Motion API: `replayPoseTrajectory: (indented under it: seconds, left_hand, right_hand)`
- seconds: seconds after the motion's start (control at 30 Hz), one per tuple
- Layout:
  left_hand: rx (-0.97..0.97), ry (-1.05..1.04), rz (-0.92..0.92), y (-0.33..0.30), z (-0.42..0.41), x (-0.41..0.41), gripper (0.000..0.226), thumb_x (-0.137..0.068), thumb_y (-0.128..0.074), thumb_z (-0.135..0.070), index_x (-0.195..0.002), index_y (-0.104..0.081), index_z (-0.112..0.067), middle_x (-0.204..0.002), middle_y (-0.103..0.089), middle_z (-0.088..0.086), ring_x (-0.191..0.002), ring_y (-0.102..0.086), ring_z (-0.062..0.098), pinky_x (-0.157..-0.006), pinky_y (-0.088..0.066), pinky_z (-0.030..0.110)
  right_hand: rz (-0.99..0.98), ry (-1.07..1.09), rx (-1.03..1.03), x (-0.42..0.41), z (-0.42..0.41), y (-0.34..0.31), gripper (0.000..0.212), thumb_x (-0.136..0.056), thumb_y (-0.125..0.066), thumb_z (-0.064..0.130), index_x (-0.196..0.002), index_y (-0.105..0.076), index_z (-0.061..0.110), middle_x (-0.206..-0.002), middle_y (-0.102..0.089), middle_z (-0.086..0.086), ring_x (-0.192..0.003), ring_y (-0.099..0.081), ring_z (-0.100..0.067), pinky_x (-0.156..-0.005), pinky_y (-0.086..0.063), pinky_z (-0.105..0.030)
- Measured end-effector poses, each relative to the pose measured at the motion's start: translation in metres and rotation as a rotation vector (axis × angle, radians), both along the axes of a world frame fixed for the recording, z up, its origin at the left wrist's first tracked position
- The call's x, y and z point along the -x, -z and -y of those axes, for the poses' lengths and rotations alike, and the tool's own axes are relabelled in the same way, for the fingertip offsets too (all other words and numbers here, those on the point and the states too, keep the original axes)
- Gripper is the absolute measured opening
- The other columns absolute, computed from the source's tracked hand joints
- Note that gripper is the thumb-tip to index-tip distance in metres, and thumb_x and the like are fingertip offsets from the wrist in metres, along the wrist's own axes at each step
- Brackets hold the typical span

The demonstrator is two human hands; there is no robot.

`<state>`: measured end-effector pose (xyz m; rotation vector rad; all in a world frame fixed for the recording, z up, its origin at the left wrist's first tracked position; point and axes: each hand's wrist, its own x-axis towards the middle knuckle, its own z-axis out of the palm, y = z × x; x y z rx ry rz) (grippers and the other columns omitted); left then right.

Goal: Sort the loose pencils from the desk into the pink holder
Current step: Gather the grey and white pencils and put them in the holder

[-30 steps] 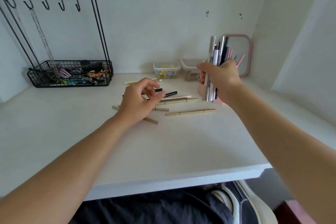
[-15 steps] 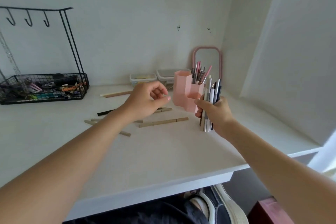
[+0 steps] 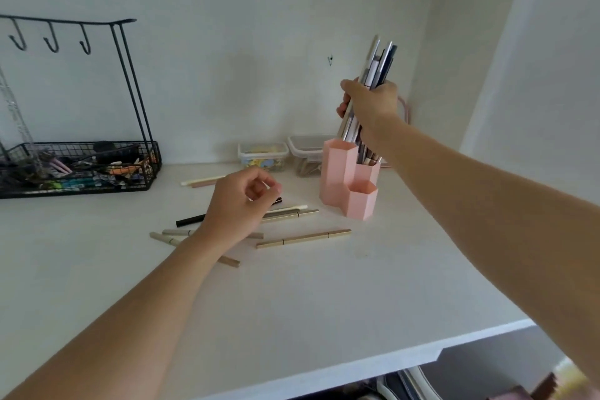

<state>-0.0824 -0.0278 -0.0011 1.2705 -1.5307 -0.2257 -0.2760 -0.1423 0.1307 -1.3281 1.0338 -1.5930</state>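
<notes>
Several loose pencils (image 3: 303, 238) lie on the white desk (image 3: 292, 302), left of the pink holder (image 3: 350, 185). Above the holder, the right hand (image 3: 370, 104) grips a bundle of pencils (image 3: 378, 65), their lower ends at its tallest compartment. The left hand (image 3: 237, 204) hovers over the loose pencils, fingers loosely curled, holding nothing.

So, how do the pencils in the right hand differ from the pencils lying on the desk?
The bundle of pencils stands nearly upright, gripped in the right hand above the pink holder; the loose pencils lie flat on the desk, scattered. The held ones look mostly grey, silver and dark; the loose ones are mostly beige or gold, one black. The left hand, loosely curled, hovers over the loose ones. Both groups are slim sticks.
</notes>
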Motion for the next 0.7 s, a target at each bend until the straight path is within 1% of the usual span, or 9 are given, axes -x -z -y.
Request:
replayPoseTrajectory:
  seconds: [0.13,0.23,0.3,0.4,0.5,0.57,0.6,0.63,0.7]
  left_hand:
    - [-0.020,0.011,0.012,0.001,0.001,0.003,0.010,-0.088,-0.075,-0.017,-0.080,-0.069,-0.019,-0.062,-0.067,-0.005,-0.060,-0.061,0.018,-0.057,-0.043,0.011]
    - [-0.017,0.027,0.009,0.001,0.001,0.002,0.010,-0.089,-0.075,-0.017,-0.080,-0.070,-0.018,-0.061,-0.066,-0.011,-0.056,-0.059,0.011,-0.056,-0.043,0.011]
    - [-0.016,0.024,0.021,0.001,0.001,0.002,0.010,-0.089,-0.075,-0.018,-0.080,-0.070,-0.018,-0.061,-0.066,-0.009,-0.056,-0.059,0.012,-0.056,-0.042,0.010]
    - [-0.017,0.025,0.029,0.001,0.001,0.003,0.009,-0.089,-0.074,-0.017,-0.081,-0.070,-0.017,-0.063,-0.067,-0.004,-0.059,-0.061,0.018,-0.056,-0.042,0.011]
    - [-0.024,0.031,0.027,0.001,0.003,0.003,0.009,-0.090,-0.074,-0.017,-0.081,-0.070,-0.017,-0.064,-0.067,-0.001,-0.058,-0.060,0.017,-0.055,-0.041,0.011]
    - [-0.030,0.032,0.036,0.002,0.004,0.002,0.008,-0.089,-0.074,-0.019,-0.082,-0.070,-0.018,-0.067,-0.067,0.003,-0.056,-0.058,0.012,-0.054,-0.041,0.011]
    - [-0.031,0.035,0.040,0.003,0.004,0.002,0.008,-0.089,-0.074,-0.019,-0.082,-0.070,-0.018,-0.067,-0.067,0.004,-0.056,-0.057,0.010,-0.054,-0.041,0.012]
    - [-0.029,0.037,0.042,0.003,0.004,0.002,0.008,-0.089,-0.074,-0.019,-0.082,-0.070,-0.017,-0.067,-0.067,0.004,-0.056,-0.057,0.010,-0.054,-0.042,0.012]
    - [-0.022,0.039,0.040,0.003,0.004,0.001,0.008,-0.089,-0.074,-0.018,-0.082,-0.071,-0.016,-0.065,-0.067,0.000,-0.055,-0.057,0.010,-0.054,-0.042,0.012]
  right_hand:
    - [0.012,-0.015,-0.095,-0.003,0.016,0.010,0.007,-0.086,-0.067,0.006,-0.088,-0.060,0.005,-0.064,-0.058,-0.007,-0.052,-0.057,-0.019,-0.068,-0.061,-0.040]
    - [0.047,-0.004,-0.112,-0.003,0.020,0.010,0.009,-0.086,-0.068,0.007,-0.091,-0.062,0.003,-0.064,-0.060,-0.007,-0.051,-0.058,-0.019,-0.066,-0.061,-0.038]
    - [0.095,0.021,-0.119,-0.002,0.023,0.005,0.014,-0.086,-0.069,0.008,-0.097,-0.064,0.000,-0.064,-0.060,-0.007,-0.051,-0.058,-0.018,-0.064,-0.062,-0.036]
    - [0.053,0.039,-0.106,-0.003,0.024,0.003,0.017,-0.087,-0.068,0.009,-0.101,-0.064,0.000,-0.065,-0.061,-0.007,-0.052,-0.059,-0.018,-0.063,-0.062,-0.036]
    - [-0.002,-0.006,-0.137,-0.009,0.026,0.012,0.019,-0.088,-0.069,0.010,-0.103,-0.064,0.001,-0.067,-0.062,-0.007,-0.058,-0.063,-0.020,-0.067,-0.063,-0.038]
    - [-0.123,-0.020,-0.155,-0.014,0.025,0.021,0.020,-0.086,-0.072,0.014,-0.102,-0.064,0.004,-0.070,-0.067,-0.006,-0.063,-0.069,-0.018,-0.067,-0.063,-0.040]
    - [-0.229,-0.010,-0.141,-0.017,0.024,0.025,0.018,-0.085,-0.074,0.016,-0.098,-0.064,0.008,-0.074,-0.070,-0.006,-0.064,-0.071,-0.017,-0.064,-0.063,-0.037]
    - [-0.366,-0.001,-0.111,-0.019,0.023,0.027,0.015,-0.084,-0.074,0.018,-0.091,-0.063,0.011,-0.076,-0.070,-0.006,-0.063,-0.069,-0.017,-0.057,-0.061,-0.031]
    - [-0.657,0.023,-0.049,-0.023,0.018,0.027,0.020,-0.081,-0.075,0.019,-0.075,-0.056,0.017,-0.069,-0.060,-0.002,-0.054,-0.057,-0.014,-0.046,-0.047,-0.023]
